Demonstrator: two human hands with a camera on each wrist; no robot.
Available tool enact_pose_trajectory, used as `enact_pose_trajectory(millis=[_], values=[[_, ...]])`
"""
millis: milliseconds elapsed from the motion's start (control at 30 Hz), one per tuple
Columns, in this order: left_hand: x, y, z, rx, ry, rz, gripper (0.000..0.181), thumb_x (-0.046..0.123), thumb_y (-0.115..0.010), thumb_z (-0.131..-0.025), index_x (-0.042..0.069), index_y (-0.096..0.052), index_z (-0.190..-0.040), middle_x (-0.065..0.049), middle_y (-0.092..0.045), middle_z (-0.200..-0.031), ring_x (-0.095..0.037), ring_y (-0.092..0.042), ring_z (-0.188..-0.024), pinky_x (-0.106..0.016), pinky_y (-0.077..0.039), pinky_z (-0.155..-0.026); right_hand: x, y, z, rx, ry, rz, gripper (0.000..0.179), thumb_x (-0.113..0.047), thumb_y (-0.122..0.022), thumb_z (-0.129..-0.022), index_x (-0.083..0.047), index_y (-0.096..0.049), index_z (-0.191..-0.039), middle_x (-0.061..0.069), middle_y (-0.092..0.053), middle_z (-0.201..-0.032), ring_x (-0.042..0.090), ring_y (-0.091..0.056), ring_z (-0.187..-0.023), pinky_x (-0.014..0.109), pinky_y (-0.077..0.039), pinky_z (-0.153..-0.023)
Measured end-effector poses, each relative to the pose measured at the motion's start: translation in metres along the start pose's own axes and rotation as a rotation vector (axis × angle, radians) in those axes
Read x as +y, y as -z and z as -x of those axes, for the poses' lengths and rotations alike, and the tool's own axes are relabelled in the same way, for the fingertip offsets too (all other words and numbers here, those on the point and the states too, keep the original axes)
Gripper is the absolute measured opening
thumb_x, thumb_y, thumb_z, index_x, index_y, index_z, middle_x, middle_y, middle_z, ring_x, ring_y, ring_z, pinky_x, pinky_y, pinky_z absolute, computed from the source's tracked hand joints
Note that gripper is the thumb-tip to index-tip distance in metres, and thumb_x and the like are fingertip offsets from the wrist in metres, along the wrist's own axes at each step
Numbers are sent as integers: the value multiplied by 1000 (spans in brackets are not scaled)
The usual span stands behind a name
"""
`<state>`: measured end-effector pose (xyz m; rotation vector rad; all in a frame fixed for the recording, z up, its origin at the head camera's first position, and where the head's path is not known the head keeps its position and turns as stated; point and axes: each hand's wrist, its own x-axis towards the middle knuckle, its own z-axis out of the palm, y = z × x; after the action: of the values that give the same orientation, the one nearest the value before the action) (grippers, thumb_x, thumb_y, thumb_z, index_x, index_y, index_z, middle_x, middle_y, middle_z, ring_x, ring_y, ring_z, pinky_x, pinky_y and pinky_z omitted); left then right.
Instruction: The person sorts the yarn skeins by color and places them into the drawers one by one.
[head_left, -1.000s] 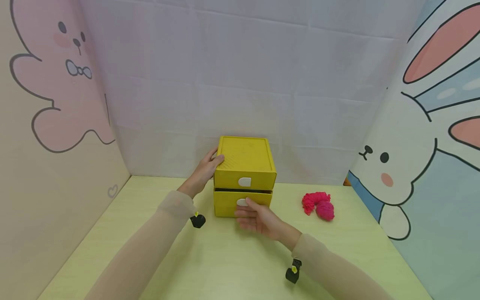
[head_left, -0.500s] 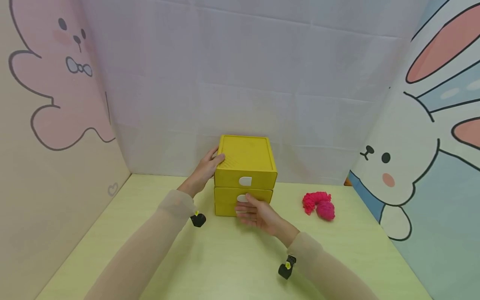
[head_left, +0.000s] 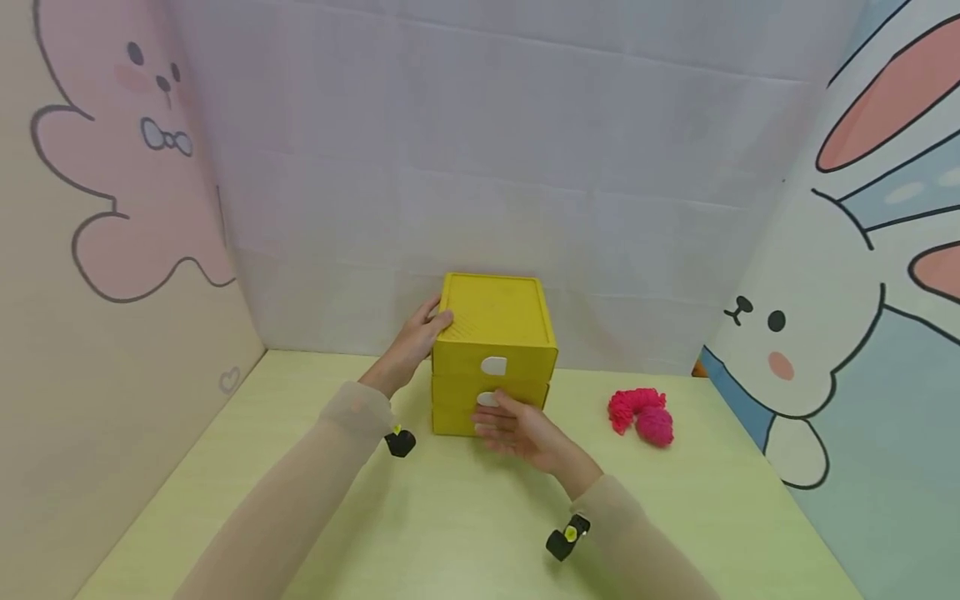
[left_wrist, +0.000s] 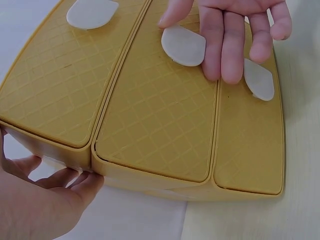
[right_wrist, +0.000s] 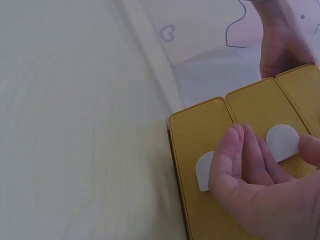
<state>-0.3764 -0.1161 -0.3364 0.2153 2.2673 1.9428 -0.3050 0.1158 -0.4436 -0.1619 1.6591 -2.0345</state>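
Observation:
A yellow drawer box (head_left: 495,310) with white tabs stands on the table near the back wall. Three stacked drawer fronts show in the left wrist view, all sitting flush. My left hand (head_left: 408,343) holds the box's left upper edge, thumb on top and fingers along the side. The fingertips (left_wrist: 90,182) touch the side wall in the left wrist view. At the front, my right hand (head_left: 528,433) has its fingers nearly straight, palm side toward the drawers, with the thumb near the middle tab (left_wrist: 184,46). Part of the lowest tab (right_wrist: 204,171) hides behind its fingers.
A crumpled bright-pink item (head_left: 636,407) and a rounder magenta bundle (head_left: 656,427) lie together right of the box on the pale table (head_left: 450,533). A white cloth wall (head_left: 480,150) rises behind, with cartoon-printed walls at both sides.
One second ago the drawer under the top one stood slightly out with a dark gap above it; it has slid in flush. My right hand stays at its front, and the left hand holds its place.

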Motion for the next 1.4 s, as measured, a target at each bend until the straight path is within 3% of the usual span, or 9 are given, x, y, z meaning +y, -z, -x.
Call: enact_pose_trajectory(millis=[100, 233, 333, 500, 733, 1067, 1233, 1400], values=[[0, -2, -1, 6, -1, 2, 69, 45, -51, -112, 29, -20, -172, -14, -42, -164, -34, -54, -141, -54, -41, -120, 1, 2, 1, -20, -9, -31, 71, -52, -49, -111, 4, -49, -154, 18, -60, -151, 33, -61, -134, 47, -47, -116], [-1, -2, -1, 10, -5, -3, 70, 46, -52, -112, 29, -21, -172, -13, -42, -164, -34, -54, -141, -54, -41, -120, 1, 3, 2, -38, -9, -56, 73, -53, -49, -111, 5, -46, -156, 17, -59, -151, 30, -62, -131, 42, -51, -111], [-1, -1, -1, 11, -1, -5, 70, 46, -52, -112, 29, -20, -172, -13, -41, -165, -34, -54, -141, -54, -40, -121, 2, 4, 4, -55, -15, -49, 73, -53, -48, -112, 5, -45, -157, 19, -57, -153, 34, -59, -135, 40, -53, -109], [0, 1, 0, 14, 3, -7, 70, 46, -52, -112, 30, -20, -172, -12, -42, -164, -34, -54, -141, -53, -41, -120, 4, 8, 8, -74, -33, -6, 65, -46, -49, -113, 4, -47, -156, 23, -57, -152, 41, -57, -138, 46, -50, -114], [0, 1, 2, 13, -5, -5, 69, 46, -51, -112, 31, -20, -172, -13, -42, -164, -35, -55, -140, -54, -41, -120, 13, 18, 12, -63, -63, 22, 59, -41, -49, -113, 9, -52, -145, 27, -61, -145, 35, -67, -121, 48, -54, -108], [1, -1, 2, 8, -6, -11, 69, 46, -51, -112, 31, -19, -172, -12, -40, -166, -34, -54, -141, -54, -39, -121, 25, 28, 10, -79, -109, 87, 63, -40, -48, -113, 14, -49, -144, 30, -65, -136, 31, -74, -110, 45, -59, -101], [0, 0, 1, 8, -2, -6, 69, 46, -50, -112, 30, -19, -172, -12, -38, -167, -34, -53, -142, -54, -39, -121, 27, 26, 6, -90, -132, 65, 63, -38, -46, -114, 16, -46, -146, 29, -65, -136, 33, -73, -112, 45, -58, -102], [0, -1, 2, 14, 7, -1, 70, 46, -51, -112, 30, -19, -172, -12, -37, -169, -34, -51, -144, -54, -38, -122, 30, 24, -3, -109, -169, -33, 63, -36, -47, -114, 17, -46, -147, 28, -67, -134, 34, -73, -116, 47, -56, -105]])
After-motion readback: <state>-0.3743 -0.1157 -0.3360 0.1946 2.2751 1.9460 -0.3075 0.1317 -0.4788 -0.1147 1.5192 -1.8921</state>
